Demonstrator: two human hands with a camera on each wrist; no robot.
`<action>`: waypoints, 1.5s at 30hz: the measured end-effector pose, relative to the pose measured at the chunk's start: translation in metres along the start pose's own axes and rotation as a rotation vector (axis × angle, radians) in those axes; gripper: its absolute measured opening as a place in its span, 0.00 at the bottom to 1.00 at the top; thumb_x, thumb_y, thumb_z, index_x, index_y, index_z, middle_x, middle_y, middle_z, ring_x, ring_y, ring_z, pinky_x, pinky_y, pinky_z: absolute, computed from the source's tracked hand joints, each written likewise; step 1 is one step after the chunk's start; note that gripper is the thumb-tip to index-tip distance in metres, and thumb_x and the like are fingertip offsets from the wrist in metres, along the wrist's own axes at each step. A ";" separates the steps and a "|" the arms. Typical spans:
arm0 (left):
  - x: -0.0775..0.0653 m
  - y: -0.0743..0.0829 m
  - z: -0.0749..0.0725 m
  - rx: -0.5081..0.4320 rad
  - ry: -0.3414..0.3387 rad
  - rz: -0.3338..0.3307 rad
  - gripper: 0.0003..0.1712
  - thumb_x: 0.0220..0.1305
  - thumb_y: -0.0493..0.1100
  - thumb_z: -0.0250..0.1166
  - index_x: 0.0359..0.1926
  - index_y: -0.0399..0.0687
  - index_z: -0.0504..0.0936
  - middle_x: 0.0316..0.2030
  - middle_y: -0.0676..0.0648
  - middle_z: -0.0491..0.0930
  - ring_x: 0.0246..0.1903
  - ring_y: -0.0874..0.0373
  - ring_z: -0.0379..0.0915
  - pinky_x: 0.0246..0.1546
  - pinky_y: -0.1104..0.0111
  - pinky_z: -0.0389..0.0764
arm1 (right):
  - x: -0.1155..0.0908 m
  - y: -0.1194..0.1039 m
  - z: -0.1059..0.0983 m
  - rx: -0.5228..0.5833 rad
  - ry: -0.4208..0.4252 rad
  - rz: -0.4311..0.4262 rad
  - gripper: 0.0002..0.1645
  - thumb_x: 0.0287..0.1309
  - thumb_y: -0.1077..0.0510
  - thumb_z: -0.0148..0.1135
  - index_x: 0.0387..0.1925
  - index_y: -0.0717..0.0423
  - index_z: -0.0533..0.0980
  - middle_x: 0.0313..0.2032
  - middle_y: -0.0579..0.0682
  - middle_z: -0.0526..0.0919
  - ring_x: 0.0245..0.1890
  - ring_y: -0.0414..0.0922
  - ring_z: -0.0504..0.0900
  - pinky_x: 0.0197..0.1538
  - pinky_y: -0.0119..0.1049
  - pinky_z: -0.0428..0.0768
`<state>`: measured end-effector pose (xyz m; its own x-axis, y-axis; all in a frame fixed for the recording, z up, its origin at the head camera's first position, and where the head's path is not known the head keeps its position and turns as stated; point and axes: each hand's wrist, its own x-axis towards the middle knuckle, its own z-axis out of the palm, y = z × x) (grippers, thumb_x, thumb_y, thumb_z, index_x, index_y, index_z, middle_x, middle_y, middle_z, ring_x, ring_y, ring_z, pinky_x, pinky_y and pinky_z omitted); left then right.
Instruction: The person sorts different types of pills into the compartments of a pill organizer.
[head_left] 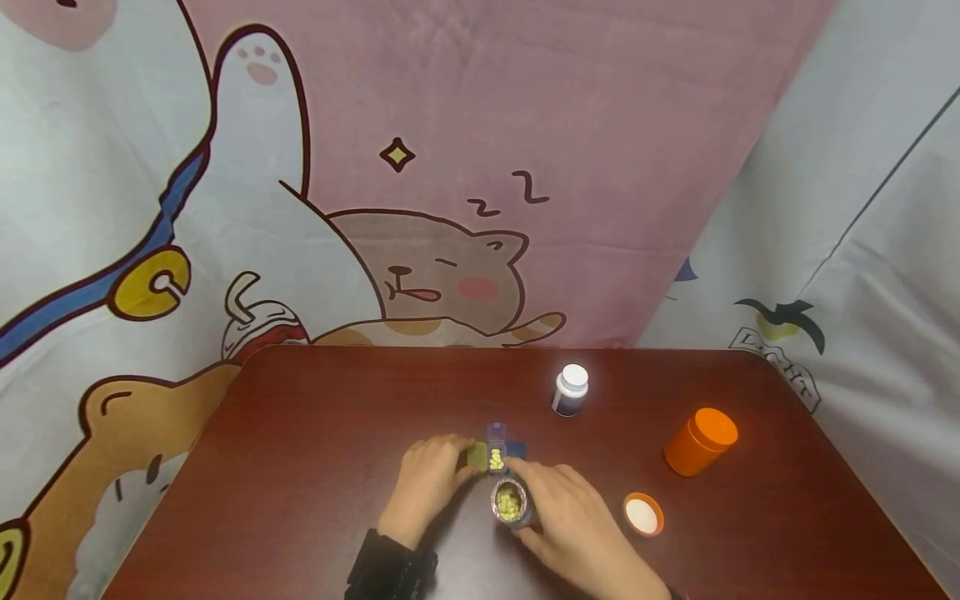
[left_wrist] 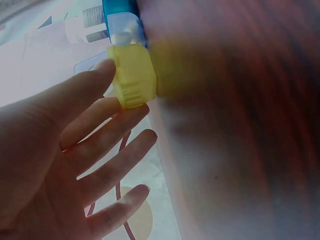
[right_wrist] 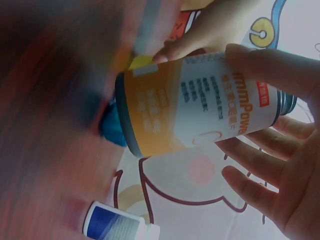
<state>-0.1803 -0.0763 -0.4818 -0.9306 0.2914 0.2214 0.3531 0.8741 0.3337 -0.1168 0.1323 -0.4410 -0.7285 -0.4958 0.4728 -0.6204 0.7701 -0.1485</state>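
My left hand (head_left: 429, 479) pinches the yellow end compartment (left_wrist: 134, 75) of a small pill organizer between thumb and fingers, with the other fingers spread. Its middle compartment has a raised purple lid (head_left: 497, 432) and holds several pale yellow tablets (head_left: 497, 458). A blue compartment (head_left: 516, 450) adjoins on the right. My right hand (head_left: 573, 521) grips an uncapped pill bottle (right_wrist: 200, 105) with an orange and white label, just in front of the organizer. Through the bottle's mouth, yellowish tablets (head_left: 509, 502) show. Whether the bottle's base touches the table cannot be told.
Behind the organizer, to its right, a white bottle (head_left: 571, 390) with a dark label stands capped. An orange bottle (head_left: 699, 443) is farther right. Nearer, an orange cap (head_left: 643, 514) lies with its white inside up. The brown table (head_left: 337, 400) ends at a printed cloth (head_left: 585, 167).
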 end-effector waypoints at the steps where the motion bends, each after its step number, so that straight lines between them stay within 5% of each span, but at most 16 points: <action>1: 0.000 0.000 0.000 0.003 0.002 0.001 0.22 0.51 0.51 0.74 0.47 0.50 0.86 0.44 0.47 0.87 0.42 0.50 0.83 0.48 0.51 0.80 | -0.001 -0.002 0.000 0.006 -0.012 -0.003 0.49 0.31 0.47 0.82 0.60 0.49 0.72 0.48 0.39 0.84 0.42 0.35 0.80 0.50 0.34 0.78; 13: 0.000 -0.001 0.001 0.009 -0.015 0.004 0.23 0.52 0.52 0.74 0.49 0.50 0.85 0.45 0.47 0.87 0.42 0.50 0.83 0.49 0.52 0.80 | -0.009 -0.019 0.000 0.079 -0.243 -0.014 0.49 0.39 0.40 0.79 0.63 0.52 0.69 0.52 0.42 0.82 0.47 0.41 0.81 0.54 0.44 0.80; 30: -0.005 -0.003 -0.002 -0.047 -0.075 -0.012 0.26 0.57 0.51 0.70 0.55 0.48 0.81 0.52 0.44 0.84 0.51 0.47 0.81 0.54 0.49 0.78 | -0.012 -0.018 0.001 0.088 -0.252 -0.031 0.48 0.42 0.43 0.78 0.64 0.51 0.68 0.52 0.41 0.81 0.47 0.40 0.80 0.52 0.43 0.81; 40: -0.012 0.008 -0.028 -0.030 -0.082 -0.014 0.26 0.58 0.49 0.70 0.57 0.47 0.80 0.55 0.42 0.82 0.54 0.44 0.79 0.56 0.47 0.77 | -0.015 -0.014 -0.001 0.122 -0.301 0.019 0.47 0.46 0.43 0.75 0.66 0.49 0.66 0.53 0.40 0.80 0.43 0.38 0.79 0.52 0.44 0.81; 45: -0.018 0.015 -0.043 -0.114 -0.198 0.063 0.24 0.58 0.46 0.70 0.56 0.50 0.81 0.53 0.47 0.84 0.52 0.47 0.81 0.53 0.49 0.79 | -0.016 -0.011 -0.003 0.152 -0.358 0.051 0.52 0.47 0.42 0.75 0.71 0.49 0.61 0.59 0.43 0.79 0.47 0.40 0.80 0.55 0.45 0.80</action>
<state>-0.1537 -0.0851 -0.4414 -0.9030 0.4247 0.0650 0.4096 0.8053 0.4287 -0.0975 0.1324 -0.4443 -0.7984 -0.5874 0.1325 -0.5968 0.7427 -0.3036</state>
